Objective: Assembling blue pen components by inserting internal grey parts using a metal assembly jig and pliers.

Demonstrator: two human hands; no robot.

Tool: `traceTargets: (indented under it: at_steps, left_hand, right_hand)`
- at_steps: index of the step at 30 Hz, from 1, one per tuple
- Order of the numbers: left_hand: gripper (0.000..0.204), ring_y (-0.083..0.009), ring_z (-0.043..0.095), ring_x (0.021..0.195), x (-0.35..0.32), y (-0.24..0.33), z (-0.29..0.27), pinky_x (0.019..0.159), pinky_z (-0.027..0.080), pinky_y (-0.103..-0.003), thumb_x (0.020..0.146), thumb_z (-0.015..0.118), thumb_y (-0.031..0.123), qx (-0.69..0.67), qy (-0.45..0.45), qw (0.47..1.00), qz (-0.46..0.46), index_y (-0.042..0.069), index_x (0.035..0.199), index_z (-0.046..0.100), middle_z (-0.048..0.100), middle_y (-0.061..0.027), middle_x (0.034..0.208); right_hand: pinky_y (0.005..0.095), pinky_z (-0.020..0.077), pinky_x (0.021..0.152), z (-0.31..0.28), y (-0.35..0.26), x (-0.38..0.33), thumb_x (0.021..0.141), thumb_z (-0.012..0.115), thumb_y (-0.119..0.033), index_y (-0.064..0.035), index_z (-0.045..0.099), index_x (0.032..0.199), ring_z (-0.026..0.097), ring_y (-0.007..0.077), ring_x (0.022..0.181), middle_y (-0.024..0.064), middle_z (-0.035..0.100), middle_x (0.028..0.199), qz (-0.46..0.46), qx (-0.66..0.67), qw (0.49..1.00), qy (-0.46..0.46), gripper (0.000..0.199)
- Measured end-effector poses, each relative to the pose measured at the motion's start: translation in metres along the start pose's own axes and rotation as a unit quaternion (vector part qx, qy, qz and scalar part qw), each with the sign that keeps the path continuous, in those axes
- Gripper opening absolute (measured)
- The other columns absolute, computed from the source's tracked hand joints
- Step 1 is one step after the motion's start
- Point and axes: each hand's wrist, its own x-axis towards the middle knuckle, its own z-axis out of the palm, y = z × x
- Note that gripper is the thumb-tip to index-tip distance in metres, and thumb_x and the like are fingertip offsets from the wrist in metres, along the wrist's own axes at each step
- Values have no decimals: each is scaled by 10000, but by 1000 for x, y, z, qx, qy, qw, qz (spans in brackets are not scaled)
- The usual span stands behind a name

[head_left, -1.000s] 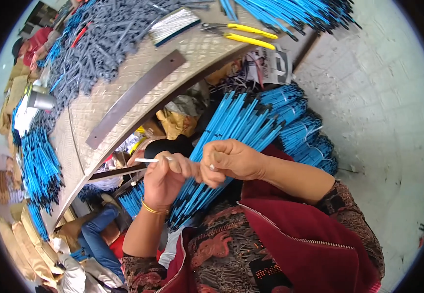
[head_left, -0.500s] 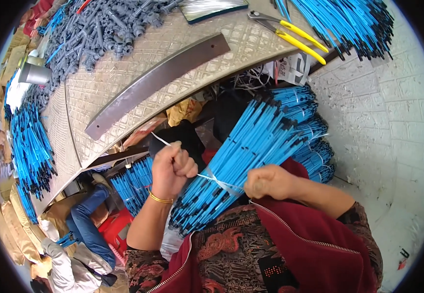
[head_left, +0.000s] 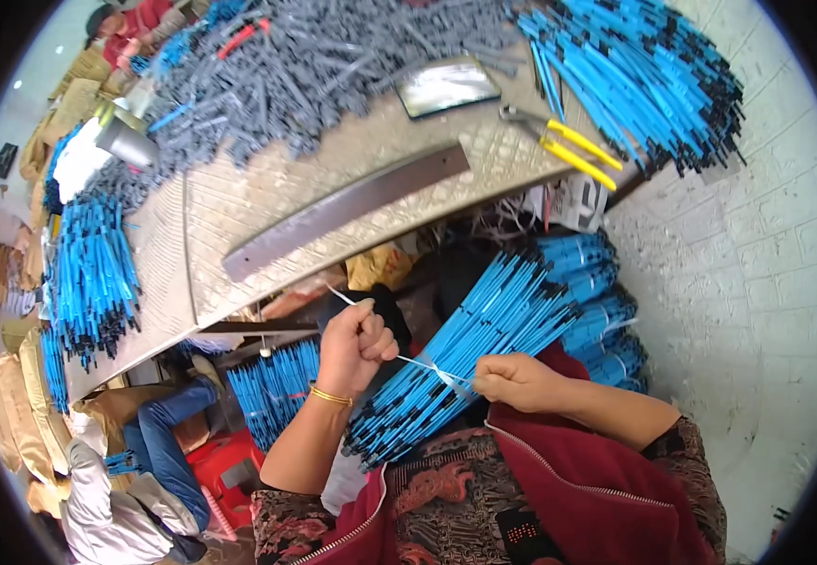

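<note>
A thick bundle of thin blue rods with black ends (head_left: pixel 484 320) lies slanted across my lap. White string (head_left: pixel 417 362) runs round its middle and crosses on top. My left hand (head_left: pixel 358 348) is closed in a fist on one end of the string, whose loose tail sticks out above the knuckles. Beyond the crossing, my right hand (head_left: pixel 519 381) is closed at the bundle's right side, gripping the string's other end. Between my fists the string looks taut. The bundle's underside is hidden.
The table (head_left: pixel 239 217) ahead carries a dark curved metal bar (head_left: pixel 347 209), yellow-handled cutters (head_left: pixel 568 146), a pile of grey plastic parts (head_left: pixel 333 66) and loose blue rods (head_left: pixel 634 80). Tied bundles (head_left: pixel 606 320) are stacked at my right. A person in jeans (head_left: pixel 168 424) sits left; another (head_left: pixel 136 24) is far left.
The view has tilted up and shifted, showing more of the table. Both fists still hold the string, and the bundle stays on my lap.
</note>
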Motion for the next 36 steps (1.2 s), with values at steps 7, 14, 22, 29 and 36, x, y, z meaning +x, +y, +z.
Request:
traceTargets:
  at_steps: [7,14,22,29,36]
  left_hand:
    - [150,-283,520,757,-61,-37,94,731,404,-376,804,552,176,635,-372,553,391,65,706,528,602,-58,820]
    - [213,-289,536,696,-67,-43,70,647,442,-344,828,587,236,561,-231,753,255,52,790,487,604,-75,791]
    - [238,-264,558,584,-68,-75,54,562,462,-347,821,619,227,725,-213,607,244,38,846,478,591,-100,702]
    - [165,-198,612,618,-56,-64,44,596,481,-306,819,619,132,675,-153,691,209,15,766,516,609,-122,707]
    - [175,-73,571,769,-25,-42,29,662,470,-227,814,652,50,397,-140,907,-12,47,734,495,620,-46,813]
  right_hand:
    - [257,421,635,17,49,15,924,506,-226,-51,560,839,505,103,681,-5,552,743,-119,-234,964,42,202]
    - [286,434,616,25,44,-11,901,473,-199,-58,571,834,534,158,639,44,554,679,-89,-196,975,61,184]
    - [249,322,528,26,-13,-33,953,392,-238,-97,472,706,390,105,543,18,427,578,28,397,917,28,296]
    - [256,315,551,14,9,-24,961,368,-233,-65,522,762,378,135,546,30,452,612,-94,174,956,217,302]
    - [320,428,715,5,16,-23,927,414,-182,-18,602,839,546,176,753,95,613,871,-329,-223,917,32,265]
